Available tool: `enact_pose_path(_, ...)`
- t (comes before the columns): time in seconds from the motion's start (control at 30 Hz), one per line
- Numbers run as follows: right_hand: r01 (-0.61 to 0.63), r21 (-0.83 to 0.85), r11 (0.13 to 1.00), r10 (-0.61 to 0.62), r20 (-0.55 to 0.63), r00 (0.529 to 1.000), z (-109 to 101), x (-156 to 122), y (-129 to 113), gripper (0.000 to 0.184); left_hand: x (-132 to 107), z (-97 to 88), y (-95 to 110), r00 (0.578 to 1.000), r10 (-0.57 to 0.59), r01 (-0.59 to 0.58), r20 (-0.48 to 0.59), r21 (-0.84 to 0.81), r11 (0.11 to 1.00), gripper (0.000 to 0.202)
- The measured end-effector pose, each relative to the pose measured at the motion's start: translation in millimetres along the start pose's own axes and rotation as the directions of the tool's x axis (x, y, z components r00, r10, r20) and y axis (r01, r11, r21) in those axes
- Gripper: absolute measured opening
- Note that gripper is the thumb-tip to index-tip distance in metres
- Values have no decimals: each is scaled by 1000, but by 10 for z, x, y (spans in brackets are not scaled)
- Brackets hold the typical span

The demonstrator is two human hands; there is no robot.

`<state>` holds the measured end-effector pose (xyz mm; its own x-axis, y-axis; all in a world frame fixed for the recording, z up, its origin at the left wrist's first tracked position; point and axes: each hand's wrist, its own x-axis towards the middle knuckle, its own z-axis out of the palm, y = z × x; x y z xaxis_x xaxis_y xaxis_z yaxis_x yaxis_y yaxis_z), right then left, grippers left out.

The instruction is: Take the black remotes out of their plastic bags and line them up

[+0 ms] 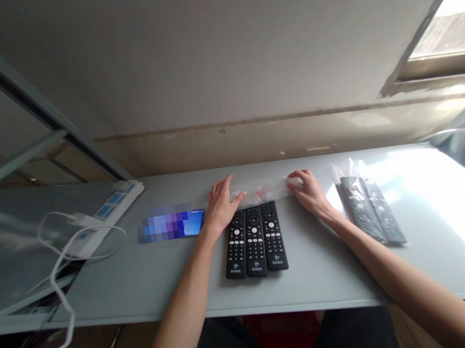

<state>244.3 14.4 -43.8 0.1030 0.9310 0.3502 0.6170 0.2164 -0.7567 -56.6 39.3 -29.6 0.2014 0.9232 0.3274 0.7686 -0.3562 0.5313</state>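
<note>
Head view shows, nearest, the front edge of a pale table [321, 278], and a strip of its surface lies between this edge and three bare remotes [254, 246]. These lie side by side in the middle. Just beyond their far ends is a clear plastic bag [264, 193], flat, with red print. The left hand [220, 207] is at the bag's left end, thumb and fingers apart. The right hand [309, 192] is at its right end, fingers curled; whether they pinch the film, I cannot tell. To the right lie two remotes in clear plastic [360, 209]; so, I judge, two are already covered and three not yet. A phone [191, 222] is just beside the left hand, and farther left a power strip [117, 201] and a white cable [65, 298] limit the room. Between bare and covered remotes, the surface seems wide enough for moving. At the far side, the wall [231, 141] bounds the reach.
</note>
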Motion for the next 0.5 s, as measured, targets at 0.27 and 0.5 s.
enact_pose_path(0.27, 22, 222, 975, -3, -84, 996, -74, 25, -186, 24, 77, -62, 8, 983, 103, -139, -154, -239, 961, 84)
enact_pose_path(0.5, 51, 310, 949, -18, -108, 994, -142, 12, -321, 33, 66, -202, 156, 958, 152, -229, -243, -332, 915, 51)
